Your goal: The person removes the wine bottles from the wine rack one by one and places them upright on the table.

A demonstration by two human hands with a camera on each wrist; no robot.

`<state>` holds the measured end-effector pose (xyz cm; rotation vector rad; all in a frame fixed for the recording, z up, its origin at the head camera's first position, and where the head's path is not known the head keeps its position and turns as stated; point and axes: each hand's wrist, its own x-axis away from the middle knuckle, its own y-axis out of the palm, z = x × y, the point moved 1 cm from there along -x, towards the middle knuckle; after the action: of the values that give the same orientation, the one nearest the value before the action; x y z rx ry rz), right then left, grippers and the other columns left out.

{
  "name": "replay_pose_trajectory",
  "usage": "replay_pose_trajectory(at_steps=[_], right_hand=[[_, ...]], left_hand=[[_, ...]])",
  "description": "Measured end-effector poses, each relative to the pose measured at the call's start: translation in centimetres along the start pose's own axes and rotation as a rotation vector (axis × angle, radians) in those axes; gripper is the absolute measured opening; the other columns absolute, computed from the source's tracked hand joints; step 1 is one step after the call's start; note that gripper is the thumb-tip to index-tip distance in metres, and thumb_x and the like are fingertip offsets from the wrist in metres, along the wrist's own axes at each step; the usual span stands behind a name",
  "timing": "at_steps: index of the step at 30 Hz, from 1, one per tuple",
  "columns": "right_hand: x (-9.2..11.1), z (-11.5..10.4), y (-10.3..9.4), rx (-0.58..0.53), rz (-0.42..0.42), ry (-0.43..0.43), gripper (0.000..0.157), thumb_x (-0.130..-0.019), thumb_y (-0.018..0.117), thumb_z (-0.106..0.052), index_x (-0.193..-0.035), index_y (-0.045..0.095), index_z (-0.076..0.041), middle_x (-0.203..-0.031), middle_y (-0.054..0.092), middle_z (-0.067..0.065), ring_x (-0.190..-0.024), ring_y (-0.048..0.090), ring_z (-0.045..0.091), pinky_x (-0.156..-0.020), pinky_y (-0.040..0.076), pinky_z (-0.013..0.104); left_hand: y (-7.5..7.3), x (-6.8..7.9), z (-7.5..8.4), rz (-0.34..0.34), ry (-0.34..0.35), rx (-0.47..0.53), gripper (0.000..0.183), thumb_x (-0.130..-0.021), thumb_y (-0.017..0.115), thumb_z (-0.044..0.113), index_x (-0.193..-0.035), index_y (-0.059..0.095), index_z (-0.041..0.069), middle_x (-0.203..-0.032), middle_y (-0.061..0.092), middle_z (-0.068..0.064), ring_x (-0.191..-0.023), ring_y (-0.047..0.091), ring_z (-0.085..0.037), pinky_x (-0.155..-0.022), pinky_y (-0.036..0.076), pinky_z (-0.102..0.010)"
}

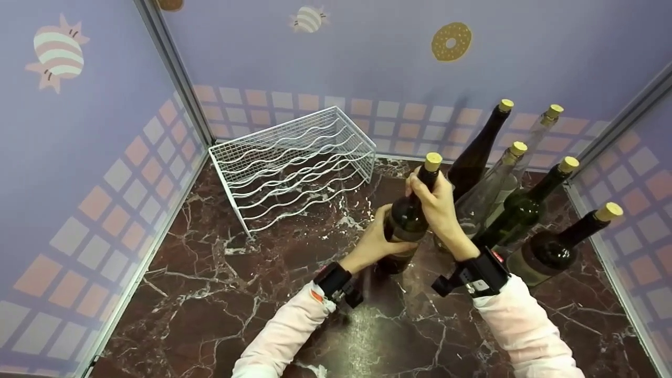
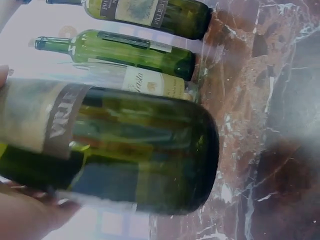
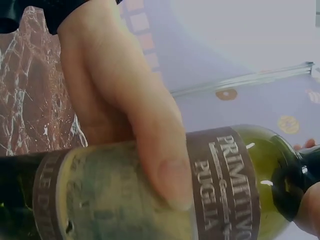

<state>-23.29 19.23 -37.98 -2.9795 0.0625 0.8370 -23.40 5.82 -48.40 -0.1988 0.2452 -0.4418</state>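
a white wire rack stood at the left rear of the marble floor, against the corner of the patterned walls. its wavy tiers lay bare and its open face looked toward the person, a layout suited to taking bottles laid on their sides.

nearer the middle, the left hand was wrapped round the lower body of a dark green wine bottle, thumb lying across the label; the right wrist view showed that thumb pressed on the glass beside the lettering. this hold bore the weight from below. the left wrist view showed the bottle's base clear of the floor, so the bottle was judged lifted rather than standing.

the right hand was closed round the same bottle's neck, just under the yellow cap. that upper hold appeared to steady the tilt while the lower hand carried. both hands were thus clamped on one bottle, held near upright, between the rack and the remaining bottles.

to the right, five further bottles stood grouped near the right wall: a dark one, two clear ones and two green ones, all capped in yellow. they stood close together, just behind and beside the held bottle, within easy reach.
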Motion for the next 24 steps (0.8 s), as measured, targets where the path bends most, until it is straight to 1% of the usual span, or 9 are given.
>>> replay_pose_trajectory(at_steps=[3, 8, 12, 15, 17, 21, 24], right_hand=[[0.0, -0.1, -0.7, -0.009, 0.051, 0.005, 0.013, -0.094, 0.053, 0.001, -0.086, 0.056, -0.009, -0.069, 0.058, -0.006, -0.064, 0.056, 0.007, -0.067, 0.048, 0.019], [0.5, -0.2, -2.3, -0.02, 0.115, -0.016, 0.015, -0.093, 0.054, 0.002, -0.084, 0.058, -0.01, -0.067, 0.061, -0.007, -0.062, 0.057, 0.005, -0.066, 0.05, 0.019], [0.9, -0.1, -3.6, -0.004, 0.174, -0.052, 0.018, -0.092, 0.054, 0.003, -0.081, 0.059, -0.011, -0.065, 0.062, -0.009, -0.059, 0.057, 0.004, -0.061, 0.05, 0.018], [1.3, 0.0, -4.7, -0.012, 0.216, -0.063, 0.019, -0.091, 0.055, 0.002, -0.079, 0.06, -0.011, -0.063, 0.063, -0.009, -0.056, 0.057, 0.004, -0.058, 0.049, 0.017], [1.5, 0.1, -5.3, -0.013, 0.237, -0.073, 0.019, -0.091, 0.055, 0.002, -0.078, 0.06, -0.011, -0.061, 0.062, -0.009, -0.055, 0.057, 0.004, -0.057, 0.049, 0.017], [2.0, 0.1, -6.7, -0.031, 0.273, -0.09, 0.02, -0.09, 0.055, 0.004, -0.075, 0.06, -0.009, -0.058, 0.061, -0.006, -0.052, 0.056, 0.006, -0.054, 0.049, 0.017], [2.3, 0.3, -7.6, -0.033, 0.299, -0.091, 0.023, -0.09, 0.055, 0.006, -0.071, 0.06, -0.007, -0.056, 0.06, -0.004, -0.049, 0.055, 0.007, -0.052, 0.048, 0.018]], left_hand=[[-0.1, -0.1, 0.1, -0.009, -0.008, -0.041, 0.092, -0.072, 0.087, 0.022, -0.145, 0.032, 0.006, -0.141, 0.054, -0.016, -0.131, 0.052, -0.031, -0.117, 0.035, -0.049], [-0.4, -0.2, -0.5, -0.021, -0.044, -0.062, 0.094, -0.074, 0.086, 0.024, -0.147, 0.03, 0.003, -0.144, 0.051, -0.015, -0.137, 0.046, -0.032, -0.12, 0.03, -0.051], [-1.1, 0.0, -1.1, -0.029, -0.097, -0.068, 0.093, -0.075, 0.085, 0.03, -0.147, 0.031, 0.009, -0.147, 0.049, -0.012, -0.139, 0.044, -0.032, -0.12, 0.03, -0.053], [-1.8, 0.2, -1.7, -0.021, -0.103, -0.093, 0.091, -0.075, 0.085, 0.033, -0.146, 0.032, 0.009, -0.146, 0.05, -0.011, -0.138, 0.045, -0.031, -0.119, 0.031, -0.052], [-2.3, 0.3, -2.0, -0.006, -0.102, -0.103, 0.09, -0.076, 0.084, 0.033, -0.145, 0.033, 0.007, -0.145, 0.051, -0.013, -0.137, 0.046, -0.033, -0.119, 0.032, -0.051], [-2.9, 0.4, -2.6, 0.016, -0.101, -0.07, 0.087, -0.077, 0.083, 0.031, -0.143, 0.034, 0.003, -0.142, 0.051, -0.021, -0.134, 0.047, -0.037, -0.117, 0.034, -0.055], [-3.0, 0.4, -2.6, 0.018, -0.11, -0.04, 0.086, -0.079, 0.082, 0.031, -0.143, 0.033, 0.002, -0.141, 0.051, -0.023, -0.133, 0.046, -0.04, -0.116, 0.034, -0.057]])
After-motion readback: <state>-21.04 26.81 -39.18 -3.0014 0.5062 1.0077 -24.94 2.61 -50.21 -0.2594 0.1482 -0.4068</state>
